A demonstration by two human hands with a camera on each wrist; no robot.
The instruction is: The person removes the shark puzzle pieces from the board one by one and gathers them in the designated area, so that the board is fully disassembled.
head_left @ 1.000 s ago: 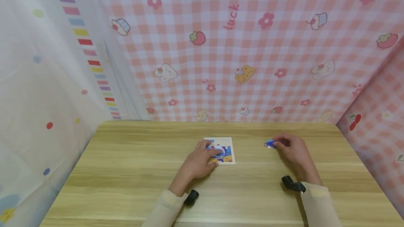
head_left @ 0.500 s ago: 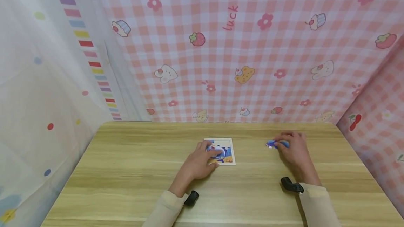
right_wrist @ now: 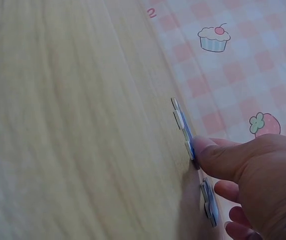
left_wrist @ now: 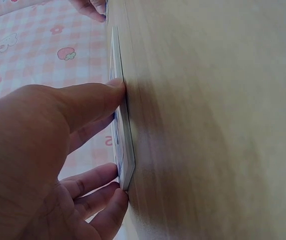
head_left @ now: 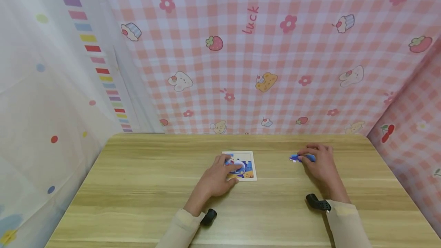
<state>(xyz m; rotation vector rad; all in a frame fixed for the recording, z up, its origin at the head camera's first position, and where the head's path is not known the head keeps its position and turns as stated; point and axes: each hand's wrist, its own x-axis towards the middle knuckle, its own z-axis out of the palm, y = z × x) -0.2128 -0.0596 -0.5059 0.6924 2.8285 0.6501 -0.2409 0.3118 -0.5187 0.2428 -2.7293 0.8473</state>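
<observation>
In the head view, a square jigsaw puzzle (head_left: 249, 165) with a white frame and a cartoon picture lies flat on the table. My left hand (head_left: 214, 177) holds it, index finger across the picture and thumb at the near edge. The left wrist view shows the other fingertips of that hand at a corner of the frame (left_wrist: 129, 165). Farther right, my right hand (head_left: 320, 163) pinches a blue and white puzzle piece (head_left: 294, 158) between thumb and index finger, low at the tabletop. A second blue piece (right_wrist: 209, 202) lies under the right palm.
The wooden table (head_left: 138, 202) runs back to a pink checked cloth (head_left: 193, 56). A white cloth (head_left: 51, 106) hangs on the left, more checked cloth (head_left: 410, 137) on the right. Black wrist straps (head_left: 317, 203) sit at both cuffs.
The right hand has shifted slightly and its fingers have lifted, so the second blue piece now shows beneath it. My left hand and the framed puzzle stay in place.
</observation>
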